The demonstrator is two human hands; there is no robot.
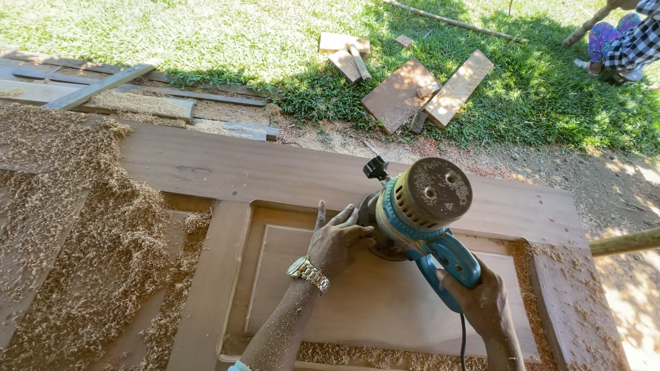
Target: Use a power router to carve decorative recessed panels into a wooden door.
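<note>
We had the blue handheld router with a grey dust-caked motor cap (421,206) standing upright on the brown wooden door panel (385,302), motor axis vertical, cap tilted slightly toward the camera. Its blue handle ran diagonally down-right, toward us. Our right hand (481,302) was wrapped tight around that handle. Our left hand (337,240), silver metal wristwatch (308,273) on the wrist, was curled against the router's base, index finger extended flat on the wood. Router sat at the raised panel's upper edge, inside the recessed frame. Curly pale wood shavings (89,240) were heaped left. Rough plank offcuts (419,93) lay on the grass (206,34) beyond.
</note>
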